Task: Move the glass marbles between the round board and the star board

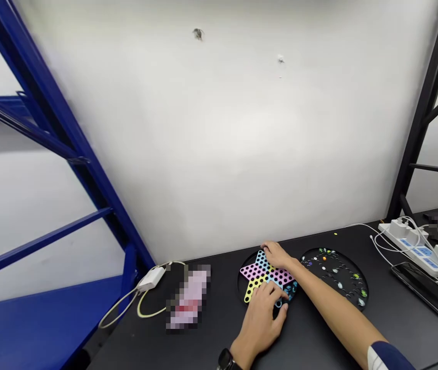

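Star board [264, 273] lies partly hidden beneath left hand [262, 314] and right hand [277, 255].

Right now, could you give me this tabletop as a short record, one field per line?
Left hand: over the near side of the star board; watch on wrist
Right hand: at the board's far edge
Board colours: pink, yellow, blue
Beside it: round black tray with glassy pieces
Far right: white power strip, adapters plugged in

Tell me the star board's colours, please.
The star board is pink, blue and yellow, in the head view.
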Demonstrator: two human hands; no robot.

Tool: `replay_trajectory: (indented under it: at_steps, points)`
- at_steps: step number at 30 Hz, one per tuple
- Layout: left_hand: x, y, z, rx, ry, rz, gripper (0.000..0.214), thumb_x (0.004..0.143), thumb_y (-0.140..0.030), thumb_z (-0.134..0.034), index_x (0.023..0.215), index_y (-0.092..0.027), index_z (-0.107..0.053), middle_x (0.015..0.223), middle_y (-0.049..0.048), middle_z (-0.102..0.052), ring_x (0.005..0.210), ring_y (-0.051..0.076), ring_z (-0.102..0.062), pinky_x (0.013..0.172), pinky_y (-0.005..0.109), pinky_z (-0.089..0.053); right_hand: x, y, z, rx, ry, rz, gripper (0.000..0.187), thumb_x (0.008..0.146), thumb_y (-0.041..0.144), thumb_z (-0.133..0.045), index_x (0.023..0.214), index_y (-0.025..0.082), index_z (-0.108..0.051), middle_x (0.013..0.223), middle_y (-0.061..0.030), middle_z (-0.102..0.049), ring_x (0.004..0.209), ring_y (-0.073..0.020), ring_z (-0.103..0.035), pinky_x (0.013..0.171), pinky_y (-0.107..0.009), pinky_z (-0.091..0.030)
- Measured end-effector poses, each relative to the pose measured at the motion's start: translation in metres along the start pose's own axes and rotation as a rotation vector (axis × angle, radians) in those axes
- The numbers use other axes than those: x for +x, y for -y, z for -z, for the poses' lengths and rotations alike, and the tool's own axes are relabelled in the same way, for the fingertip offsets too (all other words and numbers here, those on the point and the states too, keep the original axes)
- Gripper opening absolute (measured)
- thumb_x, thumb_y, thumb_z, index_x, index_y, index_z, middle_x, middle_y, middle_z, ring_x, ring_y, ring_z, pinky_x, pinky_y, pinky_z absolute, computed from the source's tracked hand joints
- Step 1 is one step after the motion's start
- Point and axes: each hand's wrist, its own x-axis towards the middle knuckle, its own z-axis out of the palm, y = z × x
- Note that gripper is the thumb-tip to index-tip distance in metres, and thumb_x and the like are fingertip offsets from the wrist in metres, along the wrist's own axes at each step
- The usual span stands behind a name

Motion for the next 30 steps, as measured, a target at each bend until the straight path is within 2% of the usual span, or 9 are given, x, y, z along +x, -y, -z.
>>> replay_trajectory:
  at_steps: [3, 6, 10, 15, 19, 22, 25, 28, 30]
  points:
    - [-0.001, 0.000, 0.000, -0.004, 0.013, 0.010, 0.014, 0.087, -0.019, -0.054, 0.096, -0.025, -0.063, 0.102, 0.0020, -0.064, 0.097, 0.021, -0.057, 0.090, 0.038, -0.044, 0.008, -0.007, 0.017, 0.115, -0.059, -0.052, 0.042, 0.096, 0.019, -0.026, 0.116, 0.015, -0.063, 0.120, -0.0117, -0.067, 0.110, -0.0193, -0.062, 0.094, -0.032, -0.046]
    - [0.000, 0.001, -0.002, -0.009, 0.001, -0.001, 0.013, 0.087, -0.019, -0.055, 0.095, -0.026, -0.063, 0.101, 0.0018, -0.064, 0.096, 0.021, -0.057, 0.088, 0.038, -0.045, 0.004, -0.019, 0.048, 0.189, -0.089, -0.073, 0.041, 0.094, 0.019, -0.027, 0.110, 0.015, -0.065, 0.114, -0.0100, -0.069, 0.097, -0.0177, -0.066, 0.088, -0.030, -0.050]
    - [0.001, 0.004, -0.004, -0.018, -0.027, -0.034, 0.014, 0.087, -0.020, -0.055, 0.096, -0.027, -0.063, 0.100, 0.0021, -0.065, 0.095, 0.022, -0.058, 0.088, 0.038, -0.044, -0.032, -0.054, 0.103, 0.215, -0.068, -0.083, 0.035, 0.091, 0.024, -0.036, 0.102, 0.016, -0.068, 0.102, -0.0083, -0.072, 0.082, -0.0184, -0.066, 0.081, -0.032, -0.051]
    - [0.003, 0.004, -0.003, -0.033, -0.021, -0.036, 0.013, 0.088, -0.021, -0.054, 0.095, -0.027, -0.063, 0.100, 0.0021, -0.065, 0.095, 0.022, -0.057, 0.088, 0.038, -0.044, -0.090, -0.112, 0.153, -0.094, -0.114, -0.161, 0.032, 0.084, 0.021, -0.046, 0.107, 0.017, -0.069, 0.112, -0.0116, -0.069, 0.104, -0.0239, -0.063, 0.094, -0.035, -0.045]
    - [0.003, 0.004, -0.003, -0.045, -0.022, -0.031, 0.013, 0.089, -0.022, -0.052, 0.095, -0.026, -0.063, 0.100, 0.0028, -0.065, 0.094, 0.022, -0.057, 0.088, 0.039, -0.044, -0.119, -0.133, 0.154, -0.280, -0.017, -0.213, 0.034, 0.083, 0.023, -0.052, 0.113, 0.017, -0.065, 0.116, -0.0112, -0.065, 0.105, -0.0238, -0.061, 0.090, -0.032, -0.046]
    - [0.003, 0.004, -0.004, -0.047, -0.022, -0.027, 0.013, 0.088, -0.022, -0.053, 0.095, -0.026, -0.064, 0.101, 0.0032, -0.065, 0.095, 0.022, -0.058, 0.088, 0.040, -0.044, -0.124, -0.126, 0.142, -0.389, -0.008, -0.192, 0.032, 0.086, 0.024, -0.051, 0.115, 0.018, -0.064, 0.117, -0.0108, -0.062, 0.109, -0.0236, -0.059, 0.090, -0.031, -0.044]
    - [0.003, 0.005, -0.004, -0.054, -0.020, -0.025, 0.013, 0.087, -0.023, -0.055, 0.096, -0.027, -0.064, 0.101, 0.0032, -0.065, 0.097, 0.023, -0.058, 0.090, 0.040, -0.044, -0.121, -0.114, 0.132, -0.480, -0.073, -0.189, 0.025, 0.089, 0.024, -0.048, 0.103, 0.018, -0.067, 0.108, -0.0115, -0.063, 0.104, -0.0245, -0.060, 0.087, -0.032, -0.043]
    - [0.002, 0.005, -0.003, -0.060, -0.014, -0.017, 0.014, 0.086, -0.022, -0.056, 0.096, -0.027, -0.064, 0.102, 0.0031, -0.065, 0.098, 0.023, -0.058, 0.091, 0.040, -0.044, -0.117, -0.106, 0.130, -0.332, -0.221, -0.216, 0.017, 0.086, 0.027, -0.051, 0.086, 0.020, -0.066, 0.096, -0.0091, -0.065, 0.096, -0.0243, -0.060, 0.083, -0.033, -0.043]
    - [0.003, 0.005, -0.003, -0.062, -0.008, -0.013, 0.014, 0.086, -0.022, -0.056, 0.096, -0.027, -0.064, 0.102, 0.0028, -0.065, 0.098, 0.022, -0.058, 0.091, 0.039, -0.044, -0.115, -0.103, 0.134, 0.003, -0.360, -0.298, 0.016, 0.082, 0.034, -0.056, 0.081, 0.021, -0.063, 0.088, -0.0071, -0.066, 0.087, -0.0230, -0.060, 0.076, -0.033, -0.045]
